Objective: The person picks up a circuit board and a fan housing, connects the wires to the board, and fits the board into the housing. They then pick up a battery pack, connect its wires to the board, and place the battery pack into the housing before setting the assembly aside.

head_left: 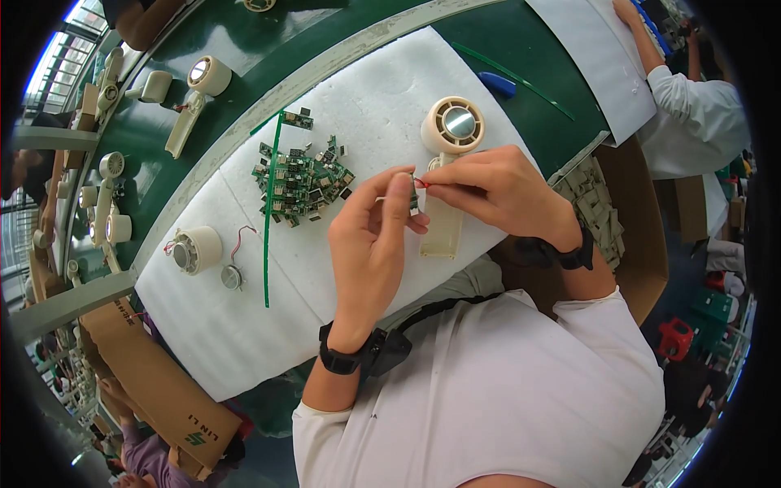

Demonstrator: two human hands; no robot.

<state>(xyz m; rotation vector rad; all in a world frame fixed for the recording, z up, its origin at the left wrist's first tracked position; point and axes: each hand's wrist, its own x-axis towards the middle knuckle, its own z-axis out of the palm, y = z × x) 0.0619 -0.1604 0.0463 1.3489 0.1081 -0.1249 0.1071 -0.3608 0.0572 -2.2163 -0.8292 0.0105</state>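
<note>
My left hand (pixel 371 240) holds a small green circuit board (pixel 413 198) upright between thumb and fingers. Against its upper edge, my right hand (pixel 511 189) pinches a thin red wire (pixel 421 183); the fingertips hide the wire's end. Beneath both hands lies a cream handheld fan, its round head (pixel 452 124) pointing away from me and its open handle shell (pixel 442 233) toward me. Left of the hands is a heap of circuit boards (pixel 313 185) on the white foam sheet (pixel 358 89). A green strip (pixel 269 244) crosses that heap.
At the sheet's left are a cream fan head (pixel 195 250) and a small round motor (pixel 232 277) with a red wire. Fan parts (pixel 209 76) stand on the green table beyond. To my right, a cardboard box (pixel 643 220) holds cream parts; a person in white (pixel 691 122) works behind it.
</note>
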